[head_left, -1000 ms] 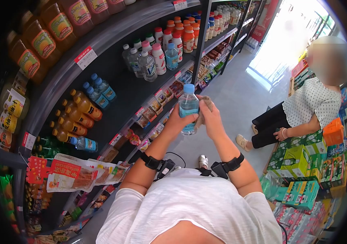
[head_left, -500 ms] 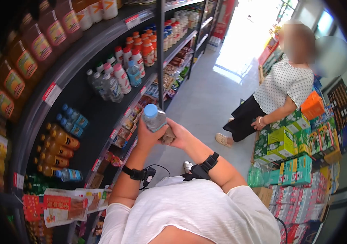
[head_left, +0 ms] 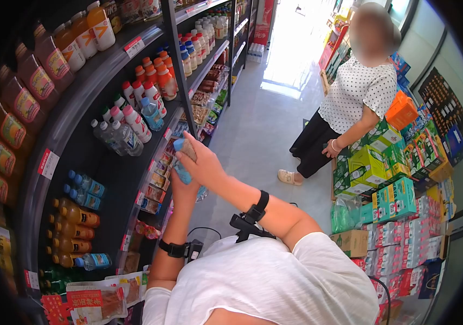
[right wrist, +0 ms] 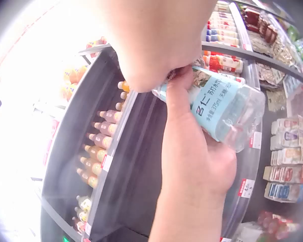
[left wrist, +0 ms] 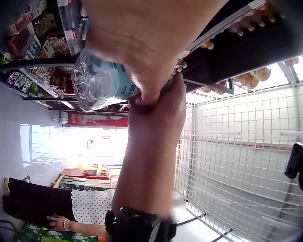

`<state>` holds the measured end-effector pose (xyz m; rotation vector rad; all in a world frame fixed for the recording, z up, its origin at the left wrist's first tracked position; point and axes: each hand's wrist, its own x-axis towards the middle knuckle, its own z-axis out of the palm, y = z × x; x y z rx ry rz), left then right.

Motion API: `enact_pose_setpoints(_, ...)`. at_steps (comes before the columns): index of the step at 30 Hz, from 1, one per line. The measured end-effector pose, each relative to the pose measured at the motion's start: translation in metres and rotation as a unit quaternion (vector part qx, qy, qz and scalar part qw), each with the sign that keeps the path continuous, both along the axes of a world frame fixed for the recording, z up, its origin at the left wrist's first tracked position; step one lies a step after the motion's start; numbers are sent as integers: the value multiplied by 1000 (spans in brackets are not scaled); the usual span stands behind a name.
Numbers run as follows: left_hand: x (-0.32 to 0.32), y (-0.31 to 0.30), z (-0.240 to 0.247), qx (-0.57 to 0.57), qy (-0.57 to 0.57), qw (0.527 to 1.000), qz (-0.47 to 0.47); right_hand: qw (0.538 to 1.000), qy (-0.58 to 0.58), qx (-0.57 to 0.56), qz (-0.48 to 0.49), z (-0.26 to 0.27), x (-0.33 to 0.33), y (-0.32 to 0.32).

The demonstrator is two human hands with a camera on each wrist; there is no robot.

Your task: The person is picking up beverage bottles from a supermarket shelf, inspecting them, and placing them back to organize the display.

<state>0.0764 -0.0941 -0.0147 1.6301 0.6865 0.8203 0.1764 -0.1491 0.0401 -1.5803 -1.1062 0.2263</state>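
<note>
Head view: left hand [head_left: 184, 187] curls round tilted clear plastic bottle with pale-blue label [right wrist: 217, 103], apparently bearing its weight.
Cap end: right hand [head_left: 207, 165] grips grey-brown cloth [head_left: 190, 150] there, likely steadying.
Edge: dark metal shelf [head_left: 115, 181] beside hands.
Room: grey aisle floor [head_left: 250, 135], rightward.

Label [right wrist: 217, 106] on the bottle [right wrist: 245, 113], right of centre in the right wrist view: "名仁", "苏打水", "375ml", "无糖". Price tags [right wrist: 246, 188], lower right of the same view: main print illegible.
</note>
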Motion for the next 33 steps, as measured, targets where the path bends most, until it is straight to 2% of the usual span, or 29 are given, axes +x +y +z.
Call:
enact_pose_setpoints(1,-3,0,2,-6,27,1000,-7,998,55,-28,9,7,4,1)
enact_pose_setpoints(2,-8,2,1,-87,-3,995,-58,983,165,-12,84,7,11,3)
enact_pose_setpoints(4,-22,9,0,-245,-63,955,-155,898,373,17,231,8,25,6)
enact_pose_setpoints(7,-34,11,7,-351,-144,870,-316,796,496,13,346,15,29,2)
enact_pose_setpoints(10,-38,6,2,-390,-181,849,-308,798,496,6,343,18,23,1)
enact_pose_setpoints(13,-35,7,4,-396,-177,858,-274,836,472,13,279,5,19,9)
enact_pose_setpoints(14,-37,12,1,-385,-157,869,-270,878,413,17,244,-1,20,13)
enact_pose_setpoints(16,-31,7,3,-300,-165,922,-180,942,288,26,171,-10,20,17)
enact_pose_setpoints(17,-29,6,4,-256,-168,943,-133,919,344,34,190,-14,21,18)
enact_pose_setpoints(19,-28,8,1,-276,-207,932,-113,863,449,49,226,-16,22,19)
enact_pose_setpoints(22,-29,19,-3,-314,-257,907,-115,801,510,-54,308,-20,17,15)
enact_pose_setpoints(23,-29,20,-4,-329,-271,897,-121,807,499,-47,312,-19,17,16)
enact_pose_setpoints(25,-23,18,6,-292,-270,912,-100,818,477,-32,319,-16,16,20)
enact_pose_setpoints(27,-14,12,12,-248,-265,931,-43,887,387,-19,253,-36,27,34)
enact_pose_setpoints(29,0,7,15,-199,-281,939,26,935,291,-43,197,-26,31,33)
enact_pose_setpoints(30,-1,14,8,-206,-246,947,20,944,273,-34,183,-8,32,27)
enact_pose_setpoints(31,4,12,13,-174,-245,953,35,948,239,-4,209,-5,38,26)
enact_pose_setpoints(32,10,13,9,-188,-245,949,67,910,335,18,243,0,40,24)
enact_pose_setpoints(33,16,14,7,-212,-282,934,54,872,384,60,297,-13,43,33)
